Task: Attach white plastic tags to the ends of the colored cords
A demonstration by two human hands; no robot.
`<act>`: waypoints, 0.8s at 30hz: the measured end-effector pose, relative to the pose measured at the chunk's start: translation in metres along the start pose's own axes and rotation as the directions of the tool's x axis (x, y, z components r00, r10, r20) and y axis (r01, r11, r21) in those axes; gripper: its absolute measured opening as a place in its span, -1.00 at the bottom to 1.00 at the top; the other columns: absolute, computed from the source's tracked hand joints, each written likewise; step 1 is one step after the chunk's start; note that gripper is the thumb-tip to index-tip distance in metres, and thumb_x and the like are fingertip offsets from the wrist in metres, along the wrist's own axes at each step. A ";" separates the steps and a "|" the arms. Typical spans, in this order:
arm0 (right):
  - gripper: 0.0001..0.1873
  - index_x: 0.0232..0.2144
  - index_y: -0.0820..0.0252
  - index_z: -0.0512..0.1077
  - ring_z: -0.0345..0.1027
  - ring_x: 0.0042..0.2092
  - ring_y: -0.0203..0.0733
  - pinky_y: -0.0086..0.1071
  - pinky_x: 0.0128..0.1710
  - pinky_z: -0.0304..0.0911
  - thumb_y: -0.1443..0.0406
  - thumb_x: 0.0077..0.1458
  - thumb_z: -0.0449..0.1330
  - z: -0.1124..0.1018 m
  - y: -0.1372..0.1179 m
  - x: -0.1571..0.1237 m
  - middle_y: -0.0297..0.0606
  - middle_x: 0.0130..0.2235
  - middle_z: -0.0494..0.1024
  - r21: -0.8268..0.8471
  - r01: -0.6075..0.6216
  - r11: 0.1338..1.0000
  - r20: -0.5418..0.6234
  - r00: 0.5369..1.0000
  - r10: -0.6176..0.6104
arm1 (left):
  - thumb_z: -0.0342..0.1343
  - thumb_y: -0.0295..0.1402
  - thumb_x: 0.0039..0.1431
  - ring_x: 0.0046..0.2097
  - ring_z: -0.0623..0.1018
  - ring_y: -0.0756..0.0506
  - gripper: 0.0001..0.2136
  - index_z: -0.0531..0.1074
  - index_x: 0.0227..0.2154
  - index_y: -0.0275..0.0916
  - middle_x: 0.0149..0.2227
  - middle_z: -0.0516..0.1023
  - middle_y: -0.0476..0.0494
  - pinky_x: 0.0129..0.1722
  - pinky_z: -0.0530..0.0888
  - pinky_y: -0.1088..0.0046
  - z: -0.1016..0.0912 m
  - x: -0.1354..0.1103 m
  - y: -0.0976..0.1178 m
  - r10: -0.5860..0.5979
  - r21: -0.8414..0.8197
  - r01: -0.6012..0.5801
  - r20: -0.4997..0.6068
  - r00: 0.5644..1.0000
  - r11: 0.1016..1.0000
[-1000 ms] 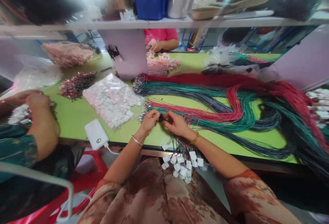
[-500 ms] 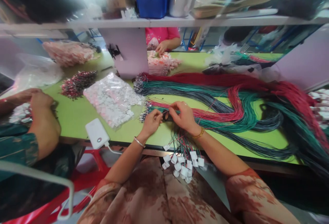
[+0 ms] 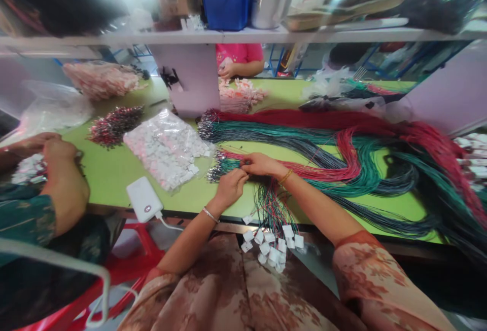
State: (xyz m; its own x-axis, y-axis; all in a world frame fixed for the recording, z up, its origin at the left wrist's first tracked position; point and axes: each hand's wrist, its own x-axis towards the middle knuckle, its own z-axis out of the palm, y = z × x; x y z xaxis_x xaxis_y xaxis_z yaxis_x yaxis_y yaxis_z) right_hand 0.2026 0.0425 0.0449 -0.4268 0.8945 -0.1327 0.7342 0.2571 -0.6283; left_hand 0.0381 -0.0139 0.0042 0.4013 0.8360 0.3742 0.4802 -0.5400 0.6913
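Observation:
My left hand point(image 3: 230, 187) is closed, its fingertips pinched together beside the near wire bundle. My right hand point(image 3: 261, 164) reaches over that bundle and its bent fingers meet the left fingertips. Between them they pinch a thin wire, mostly hidden by the fingers. Under and beside my hands lie red wires point(image 3: 304, 170) and green wires point(image 3: 335, 188), their metal-tipped ends point(image 3: 216, 169) pointing left. White connectors point(image 3: 272, 250) on coloured wires hang over the table's front edge, below my right wrist.
A clear bag of white connectors point(image 3: 163, 151) and a white power bank point(image 3: 143, 199) with a cable are left of my hands. Longer red wires point(image 3: 304, 117) stretch behind. A shelf point(image 3: 243, 36) crosses above. A co-worker's arm point(image 3: 64, 179) is at left; another person point(image 3: 239, 60) sits opposite.
My hands have come together: the left has turned and shifted slightly right and down, the right has moved left over the wires. The opposite person's hand has moved left.

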 end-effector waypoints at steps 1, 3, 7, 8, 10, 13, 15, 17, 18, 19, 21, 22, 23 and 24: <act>-0.85 -0.42 0.17 0.50 0.29 -0.47 -0.28 -0.44 -0.46 0.06 0.25 -0.03 0.16 0.000 -0.002 0.000 -0.35 -0.50 0.53 0.027 -0.022 0.999 -0.073 0.997 0.024 | -0.05 -0.34 0.24 -0.33 0.39 -0.07 -0.83 0.37 -0.44 -0.19 -0.41 0.42 -0.12 -0.26 0.28 0.43 0.001 0.000 0.001 0.000 0.002 0.000 0.007 1.000 1.000; -0.78 -0.31 0.18 0.47 0.26 -0.50 -0.30 -0.45 -0.48 0.06 0.27 -0.08 0.17 0.001 -0.007 0.001 -0.37 -0.51 0.51 0.104 -0.066 0.992 -0.205 0.975 0.086 | -0.05 -0.34 0.23 -0.34 0.39 -0.07 -0.83 0.36 -0.45 -0.19 -0.41 0.42 -0.13 -0.27 0.27 0.42 0.002 -0.001 0.002 -0.010 0.004 0.010 0.022 1.000 1.000; -0.60 -0.18 0.23 0.39 0.19 -0.56 -0.34 -0.46 -0.53 0.05 0.32 -0.18 0.18 0.004 -0.017 -0.001 -0.43 -0.56 0.42 0.397 -0.075 0.915 -0.191 0.968 0.163 | 0.00 -0.35 0.18 -0.38 0.37 -0.06 -0.86 0.33 -0.49 -0.19 -0.45 0.40 -0.10 -0.32 0.24 0.43 0.002 -0.001 0.002 -0.100 -0.006 0.100 -0.012 0.995 0.995; -0.59 -0.17 0.23 0.37 0.16 -0.56 -0.35 -0.47 -0.54 0.04 0.32 -0.18 0.17 0.006 -0.019 -0.003 -0.46 -0.58 0.37 0.455 -0.052 0.889 -0.205 0.966 0.161 | 0.01 -0.36 0.16 -0.41 0.36 -0.05 -0.87 0.33 -0.49 -0.19 -0.47 0.39 -0.08 -0.35 0.23 0.44 0.002 -0.001 0.001 -0.140 -0.017 0.140 -0.035 0.989 0.990; -0.57 -0.15 0.21 0.33 0.10 -0.57 -0.37 -0.47 -0.54 0.02 0.30 -0.17 0.18 0.010 -0.023 -0.010 -0.51 -0.59 0.29 0.504 0.037 0.863 -0.295 0.946 0.132 | 0.04 -0.39 0.12 -0.47 0.31 -0.04 -0.90 0.32 -0.50 -0.19 -0.53 0.35 -0.03 -0.40 0.19 0.45 0.002 0.000 -0.002 -0.222 -0.039 0.220 -0.068 0.973 0.975; -0.59 -0.17 0.17 0.29 0.11 -0.53 -0.38 -0.48 -0.51 0.04 0.24 -0.14 0.23 0.019 -0.026 -0.025 -0.50 -0.54 0.30 0.496 0.177 0.850 -0.423 0.904 0.059 | 0.05 -0.42 0.06 -0.52 0.25 0.00 -0.90 0.29 -0.53 -0.20 -0.59 0.28 0.03 -0.44 0.14 0.46 0.003 0.002 -0.008 -0.308 -0.070 0.303 -0.079 0.948 0.951; -0.61 -0.20 0.15 0.27 0.13 -0.52 -0.37 -0.47 -0.50 0.05 0.20 -0.10 0.24 0.025 -0.027 -0.037 -0.48 -0.52 0.33 0.510 0.210 0.834 -0.446 0.894 0.047 | 0.05 -0.43 0.04 -0.53 0.24 0.01 -0.89 0.26 -0.54 -0.21 -0.60 0.26 0.05 -0.46 0.14 0.47 0.004 0.002 -0.011 -0.351 -0.117 0.341 -0.086 0.932 0.933; -0.66 -0.24 0.15 0.27 0.12 -0.54 -0.37 -0.47 -0.52 0.04 0.13 -0.03 0.22 0.029 -0.026 -0.046 -0.47 -0.55 0.31 0.532 0.193 0.825 -0.440 0.895 0.075 | 0.04 -0.41 0.04 -0.52 0.24 0.02 -0.89 0.25 -0.54 -0.21 -0.59 0.26 0.06 -0.46 0.16 0.48 0.005 0.003 -0.013 -0.386 -0.198 0.366 -0.077 0.919 0.909; -0.68 -0.28 0.15 0.28 0.12 -0.55 -0.36 -0.46 -0.53 0.04 0.09 0.01 0.19 0.031 -0.024 -0.049 -0.47 -0.56 0.31 0.537 0.166 0.827 -0.430 0.898 0.099 | 0.04 -0.40 0.04 -0.51 0.25 0.03 -0.89 0.24 -0.54 -0.21 -0.58 0.27 0.06 -0.46 0.17 0.49 0.005 0.003 -0.014 -0.395 -0.251 0.368 -0.067 0.916 0.895; -0.69 -0.33 0.16 0.29 0.13 -0.55 -0.35 -0.46 -0.53 0.04 0.05 0.04 0.16 0.031 -0.023 -0.051 -0.45 -0.57 0.32 0.531 0.132 0.837 -0.417 0.901 0.122 | 0.03 -0.39 0.03 -0.50 0.26 0.03 -0.89 0.24 -0.55 -0.22 -0.57 0.27 0.06 -0.46 0.19 0.49 0.005 0.004 -0.014 -0.398 -0.308 0.365 -0.052 0.916 0.879; -0.63 -0.46 0.18 0.32 0.17 -0.53 -0.34 -0.44 -0.52 0.06 -0.01 0.08 0.11 0.032 -0.019 -0.052 -0.39 -0.57 0.35 0.492 0.056 0.869 -0.355 0.924 0.142 | 0.04 -0.37 0.01 -0.50 0.27 0.04 -0.88 0.23 -0.56 -0.22 -0.56 0.27 0.05 -0.46 0.22 0.51 0.004 0.006 -0.015 -0.407 -0.420 0.369 -0.002 0.914 0.829; -0.60 -0.51 0.19 0.32 0.20 -0.53 -0.33 -0.44 -0.51 0.07 -0.02 0.09 0.10 0.032 -0.017 -0.052 -0.37 -0.58 0.37 0.469 0.018 0.883 -0.304 0.942 0.143 | 0.04 -0.36 0.00 -0.51 0.26 0.05 -0.88 0.23 -0.56 -0.23 -0.57 0.27 0.05 -0.48 0.21 0.51 0.004 0.007 -0.015 -0.424 -0.474 0.389 0.037 0.905 0.790; -0.57 -0.54 0.20 0.33 0.22 -0.53 -0.32 -0.43 -0.51 0.09 -0.02 0.10 0.09 0.032 -0.015 -0.051 -0.36 -0.60 0.39 0.453 -0.016 0.891 -0.243 0.960 0.141 | 0.03 -0.35 -0.01 -0.53 0.25 0.05 -0.88 0.23 -0.57 -0.23 -0.58 0.26 0.06 -0.51 0.20 0.51 0.003 0.007 -0.015 -0.449 -0.523 0.424 0.086 0.890 0.739; -0.57 -0.56 0.20 0.34 0.23 -0.54 -0.31 -0.43 -0.50 0.10 -0.02 0.10 0.09 0.033 -0.013 -0.050 -0.36 -0.61 0.39 0.449 -0.042 0.893 -0.183 0.973 0.138 | 0.03 -0.34 -0.01 -0.55 0.23 0.06 -0.88 0.23 -0.57 -0.23 -0.59 0.26 0.06 -0.54 0.18 0.52 0.003 0.008 -0.015 -0.473 -0.562 0.462 0.138 0.870 0.686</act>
State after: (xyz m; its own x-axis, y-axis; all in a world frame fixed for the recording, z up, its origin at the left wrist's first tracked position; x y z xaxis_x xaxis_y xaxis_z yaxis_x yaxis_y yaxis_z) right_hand 0.1971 -0.0179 0.0350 -0.2176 0.9732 -0.0751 0.4363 0.0281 -0.8993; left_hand 0.0362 0.0004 -0.0047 0.2294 0.9695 -0.0866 0.0760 0.0709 0.9946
